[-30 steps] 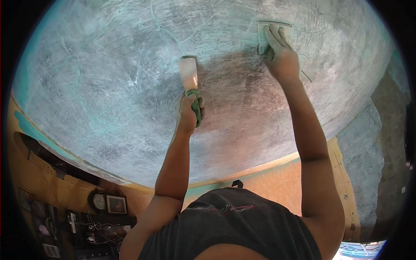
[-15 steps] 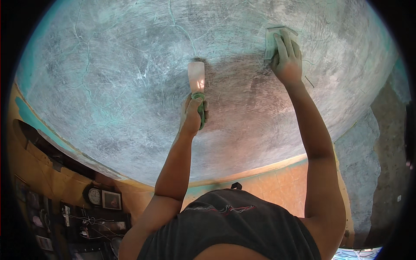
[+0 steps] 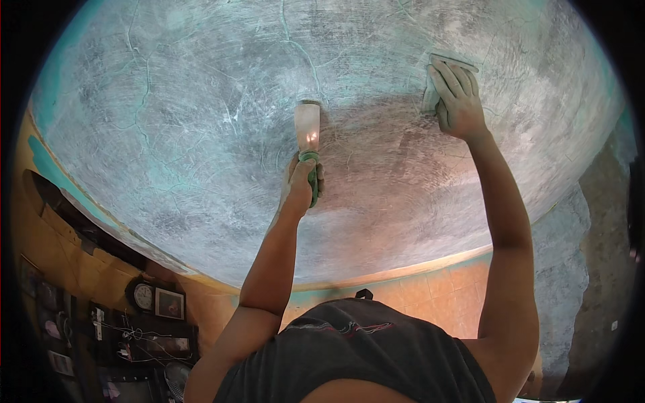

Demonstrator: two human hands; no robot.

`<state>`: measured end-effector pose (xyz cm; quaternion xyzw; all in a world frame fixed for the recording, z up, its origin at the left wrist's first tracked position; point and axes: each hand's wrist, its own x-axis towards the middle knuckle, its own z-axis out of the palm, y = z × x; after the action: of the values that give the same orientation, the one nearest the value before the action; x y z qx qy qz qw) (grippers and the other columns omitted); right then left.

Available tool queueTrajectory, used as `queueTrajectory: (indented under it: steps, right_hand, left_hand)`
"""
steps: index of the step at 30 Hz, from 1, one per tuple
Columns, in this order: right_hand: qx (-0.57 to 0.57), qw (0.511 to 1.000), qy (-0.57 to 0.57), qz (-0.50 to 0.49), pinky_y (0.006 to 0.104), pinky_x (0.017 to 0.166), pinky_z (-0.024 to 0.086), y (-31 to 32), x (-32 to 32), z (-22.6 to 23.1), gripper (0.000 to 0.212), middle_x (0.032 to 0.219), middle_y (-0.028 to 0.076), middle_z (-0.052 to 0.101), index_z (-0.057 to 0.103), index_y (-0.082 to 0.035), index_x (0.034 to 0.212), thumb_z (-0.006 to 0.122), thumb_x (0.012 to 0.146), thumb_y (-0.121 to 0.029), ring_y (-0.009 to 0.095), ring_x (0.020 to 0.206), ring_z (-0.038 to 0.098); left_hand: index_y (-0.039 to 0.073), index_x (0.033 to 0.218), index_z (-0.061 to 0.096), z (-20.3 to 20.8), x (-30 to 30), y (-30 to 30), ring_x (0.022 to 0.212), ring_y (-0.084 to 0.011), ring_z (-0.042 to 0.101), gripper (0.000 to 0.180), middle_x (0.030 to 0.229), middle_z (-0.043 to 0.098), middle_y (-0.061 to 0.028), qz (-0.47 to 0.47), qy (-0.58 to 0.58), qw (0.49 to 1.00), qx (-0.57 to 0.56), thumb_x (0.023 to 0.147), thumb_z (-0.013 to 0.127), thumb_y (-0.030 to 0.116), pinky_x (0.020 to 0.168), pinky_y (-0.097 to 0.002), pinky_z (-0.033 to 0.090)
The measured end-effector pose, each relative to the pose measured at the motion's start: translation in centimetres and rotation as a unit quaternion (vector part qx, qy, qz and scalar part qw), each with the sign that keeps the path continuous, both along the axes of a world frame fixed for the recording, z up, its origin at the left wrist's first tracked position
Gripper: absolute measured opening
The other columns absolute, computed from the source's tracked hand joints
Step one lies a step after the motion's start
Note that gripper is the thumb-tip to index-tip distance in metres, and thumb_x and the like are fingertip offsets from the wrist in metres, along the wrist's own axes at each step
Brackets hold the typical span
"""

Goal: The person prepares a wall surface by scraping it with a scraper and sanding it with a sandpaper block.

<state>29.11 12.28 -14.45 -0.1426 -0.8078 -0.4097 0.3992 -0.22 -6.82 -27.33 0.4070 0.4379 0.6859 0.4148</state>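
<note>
Gripped by its green handle, a putty knife [image 3: 308,127] is in my left hand [image 3: 299,183], fingers wrapped round it. Its broad pale blade points up, and a dark shadow lies on the wall at its top edge. My right hand [image 3: 462,104] is higher and to the right, pressing a flat grey-green rectangular piece [image 3: 430,97] against the wall. Its upper edge shows above my fingertips; its exact kind is not plain. The scuffed blue-grey and turquoise wall [image 3: 222,87] has swirling scratches and several thin cracks.
At the lower left are a round clock [image 3: 143,295], a framed picture [image 3: 170,304], tangled white cables [image 3: 138,334] and a fan [image 3: 176,379]. An orange tiled surface [image 3: 437,295] lies below the wall. A grey, patchy wall [image 3: 554,269] stands at the right.
My right hand and the flat piece have shifted slightly down and right in the picture. The putty knife sits slightly lower, still in my left hand. The whole view has also shifted a little.
</note>
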Motion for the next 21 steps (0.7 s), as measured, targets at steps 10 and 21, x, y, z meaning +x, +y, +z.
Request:
queueTrajectory:
  steps: [10, 21]
  right_hand:
    - [0.025, 0.997, -0.064, 0.018, 0.0484, 0.104, 0.037, 1.5, 1.3, 1.8, 0.09, 0.141, 0.011, 0.05, 0.048, -0.007, 0.141, 0.073, 0.073, -0.06, 0.033, 0.123, 0.049]
    - [-0.005, 1.0, -0.009, -0.014, 0.0522, 0.111, 0.03, 0.2, -1.0, 0.6, 0.087, 0.147, 0.017, 0.044, 0.046, 0.002, 0.14, 0.064, 0.081, -0.06, 0.038, 0.13, 0.044]
  left_hand:
    - [0.005, 0.102, 0.054, 0.1, 0.1, 0.7, 0.055, -0.0145, 0.054, 0.026, 0.076, 0.056, -0.0049, 0.0, -0.014, 1.0, 0.017, 0.09, 0.049, 0.028, 0.048, -0.0291, 0.043]
    - [0.008, 0.097, 0.053, 0.0, 0.8, 1.7, 0.057, -0.0179, 0.055, 0.024, 0.075, 0.055, -0.006, 0.015, -0.034, 0.999, 0.003, 0.087, 0.051, 0.029, 0.049, -0.0309, 0.046]
